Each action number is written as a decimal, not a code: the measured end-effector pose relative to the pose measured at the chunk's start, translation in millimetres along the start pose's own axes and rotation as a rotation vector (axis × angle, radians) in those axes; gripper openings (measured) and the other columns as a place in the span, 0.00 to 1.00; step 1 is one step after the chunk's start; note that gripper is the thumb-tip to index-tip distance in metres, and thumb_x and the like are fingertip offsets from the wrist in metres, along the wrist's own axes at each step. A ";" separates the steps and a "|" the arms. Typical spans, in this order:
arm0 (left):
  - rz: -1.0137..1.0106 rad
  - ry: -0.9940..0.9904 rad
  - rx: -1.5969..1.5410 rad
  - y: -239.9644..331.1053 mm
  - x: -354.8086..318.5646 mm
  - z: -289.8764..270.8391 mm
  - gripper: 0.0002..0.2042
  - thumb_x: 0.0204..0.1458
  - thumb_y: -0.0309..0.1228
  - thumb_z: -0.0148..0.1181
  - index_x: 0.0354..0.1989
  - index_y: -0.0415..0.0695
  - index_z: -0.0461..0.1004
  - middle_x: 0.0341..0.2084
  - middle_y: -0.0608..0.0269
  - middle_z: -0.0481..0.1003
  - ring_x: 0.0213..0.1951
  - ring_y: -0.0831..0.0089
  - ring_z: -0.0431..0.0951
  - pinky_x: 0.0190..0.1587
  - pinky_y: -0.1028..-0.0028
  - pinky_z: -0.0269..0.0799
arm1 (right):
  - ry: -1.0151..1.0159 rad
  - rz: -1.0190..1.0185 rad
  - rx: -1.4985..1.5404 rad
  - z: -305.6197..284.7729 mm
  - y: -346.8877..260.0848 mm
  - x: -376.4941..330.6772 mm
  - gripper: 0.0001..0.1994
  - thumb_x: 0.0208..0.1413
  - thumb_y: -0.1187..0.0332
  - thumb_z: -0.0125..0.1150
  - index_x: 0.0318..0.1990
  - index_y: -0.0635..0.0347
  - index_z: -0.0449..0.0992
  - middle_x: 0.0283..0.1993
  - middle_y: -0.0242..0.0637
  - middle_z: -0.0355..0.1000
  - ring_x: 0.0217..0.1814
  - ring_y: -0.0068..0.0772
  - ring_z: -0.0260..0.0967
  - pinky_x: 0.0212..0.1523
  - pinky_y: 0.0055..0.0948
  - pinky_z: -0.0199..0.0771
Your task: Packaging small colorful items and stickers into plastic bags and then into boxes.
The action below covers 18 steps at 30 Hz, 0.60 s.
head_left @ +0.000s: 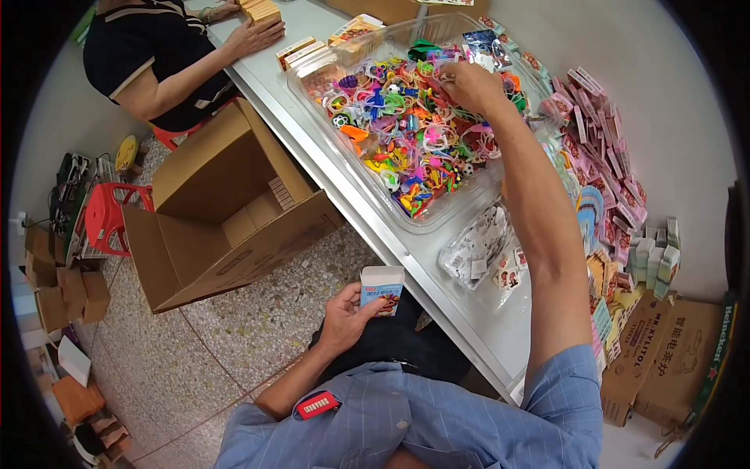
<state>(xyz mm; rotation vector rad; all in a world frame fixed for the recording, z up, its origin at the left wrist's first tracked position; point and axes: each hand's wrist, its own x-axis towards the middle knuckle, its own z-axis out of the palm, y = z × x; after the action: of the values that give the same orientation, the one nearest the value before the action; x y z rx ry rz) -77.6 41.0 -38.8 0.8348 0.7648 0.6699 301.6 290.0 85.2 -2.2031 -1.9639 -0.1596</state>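
My left hand [344, 322] is closed around a small light-blue cardboard box [380, 297], held upright above my lap with its white top flap raised. Stretched far over the table, my right hand [473, 86] dips into a large clear plastic tray [426, 227]. Its fingers curl down among small colourful plastic toys [422, 117]; what they grip, if anything, is hidden. A shiny foil packet [486, 51] lies by the tray's far edge, just beyond that hand.
A clear bag of black-and-white pieces [478, 246] lies nearer me. Pink boxes [598, 129] pile up at right. An opened carton [234, 211] stands left of the table [391, 254]. Across from me, a person's hands [254, 35] hold a stack of yellow cards [260, 10]. Red stool [109, 215].
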 end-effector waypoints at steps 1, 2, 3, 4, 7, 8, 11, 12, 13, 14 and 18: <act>0.002 -0.005 -0.010 0.5 0.6 -0.7 0.15 0.59 0.19 0.61 0.54 0.31 0.71 0.46 0.52 0.79 0.48 0.72 0.80 0.55 0.71 0.76 | -0.061 -0.016 -0.065 -0.7 2.4 1.4 0.11 0.56 0.63 0.61 0.45 0.48 0.82 0.42 0.45 0.80 0.47 0.53 0.77 0.46 0.50 0.76; 0.002 0.001 -0.012 0.5 0.3 -1.7 0.15 0.59 0.19 0.61 0.54 0.31 0.71 0.46 0.52 0.79 0.48 0.72 0.80 0.55 0.71 0.76 | -0.098 0.000 -0.042 -2.2 3.3 2.6 0.11 0.56 0.65 0.61 0.45 0.49 0.82 0.41 0.45 0.80 0.46 0.53 0.77 0.45 0.49 0.76; 0.003 0.012 0.004 0.5 -0.2 -3.3 0.15 0.59 0.19 0.61 0.54 0.31 0.71 0.46 0.53 0.80 0.48 0.72 0.80 0.55 0.71 0.76 | -0.101 -0.005 -0.041 -2.1 3.2 1.7 0.11 0.56 0.65 0.61 0.45 0.49 0.82 0.41 0.45 0.80 0.46 0.53 0.77 0.45 0.49 0.76; 0.003 0.022 0.020 0.4 -0.6 -4.7 0.15 0.59 0.19 0.61 0.54 0.31 0.71 0.46 0.53 0.80 0.48 0.72 0.80 0.55 0.72 0.77 | -0.063 -0.016 -0.049 -2.2 3.4 0.2 0.11 0.55 0.65 0.61 0.44 0.51 0.82 0.41 0.46 0.80 0.46 0.53 0.77 0.45 0.49 0.76; 0.000 0.006 0.005 2.6 -1.9 -2.3 0.15 0.59 0.19 0.61 0.54 0.31 0.71 0.46 0.53 0.80 0.47 0.72 0.80 0.54 0.72 0.77 | 0.037 -0.052 -0.008 1.1 16.5 -6.8 0.10 0.55 0.66 0.61 0.43 0.55 0.82 0.41 0.47 0.80 0.45 0.52 0.78 0.44 0.47 0.76; 0.000 0.005 0.003 2.4 -2.4 -2.1 0.15 0.59 0.19 0.61 0.54 0.31 0.71 0.46 0.53 0.80 0.47 0.72 0.80 0.54 0.72 0.77 | 0.102 -0.088 0.052 -0.6 15.6 -8.4 0.10 0.55 0.66 0.62 0.43 0.57 0.82 0.40 0.47 0.80 0.45 0.51 0.78 0.43 0.46 0.76; 0.014 -0.013 0.010 1.6 -3.6 -0.2 0.16 0.59 0.19 0.62 0.54 0.30 0.71 0.46 0.53 0.80 0.47 0.73 0.80 0.53 0.73 0.77 | 0.287 -0.171 0.379 -21.4 20.5 -19.4 0.11 0.58 0.65 0.62 0.43 0.60 0.81 0.37 0.43 0.81 0.38 0.43 0.79 0.40 0.40 0.76; 0.013 -0.007 0.010 2.7 -4.8 0.1 0.16 0.59 0.19 0.62 0.54 0.30 0.71 0.46 0.53 0.80 0.47 0.72 0.80 0.53 0.73 0.77 | 0.247 -0.083 0.469 -32.1 16.0 -23.9 0.10 0.60 0.65 0.61 0.41 0.62 0.81 0.29 0.34 0.77 0.28 0.25 0.72 0.32 0.29 0.72; 0.011 -0.004 0.011 3.8 -5.5 0.8 0.15 0.59 0.19 0.62 0.54 0.30 0.71 0.45 0.53 0.80 0.47 0.72 0.81 0.53 0.73 0.77 | 0.247 -0.082 0.467 -46.1 14.7 -30.6 0.10 0.60 0.65 0.61 0.41 0.62 0.81 0.29 0.34 0.77 0.28 0.25 0.72 0.32 0.29 0.72; 0.012 -0.001 0.007 4.6 -7.6 -0.1 0.15 0.59 0.19 0.62 0.54 0.30 0.71 0.45 0.53 0.80 0.47 0.72 0.81 0.53 0.73 0.77 | 0.058 0.023 0.690 -64.4 7.2 -38.6 0.09 0.60 0.65 0.62 0.40 0.62 0.80 0.27 0.29 0.73 0.24 0.19 0.65 0.27 0.24 0.67; 0.048 -0.026 -0.034 14.5 -6.5 9.2 0.15 0.59 0.19 0.61 0.54 0.31 0.70 0.46 0.52 0.79 0.47 0.71 0.80 0.54 0.71 0.77 | -0.273 0.027 1.053 -113.1 4.8 -84.1 0.06 0.58 0.67 0.62 0.38 0.60 0.79 0.22 0.20 0.64 0.17 0.09 0.51 0.19 0.16 0.52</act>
<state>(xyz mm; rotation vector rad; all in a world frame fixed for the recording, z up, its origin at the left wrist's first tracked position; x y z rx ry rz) -76.9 39.7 -20.5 0.8319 0.7101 0.7121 301.2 184.0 178.4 -1.5527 -1.5309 0.9842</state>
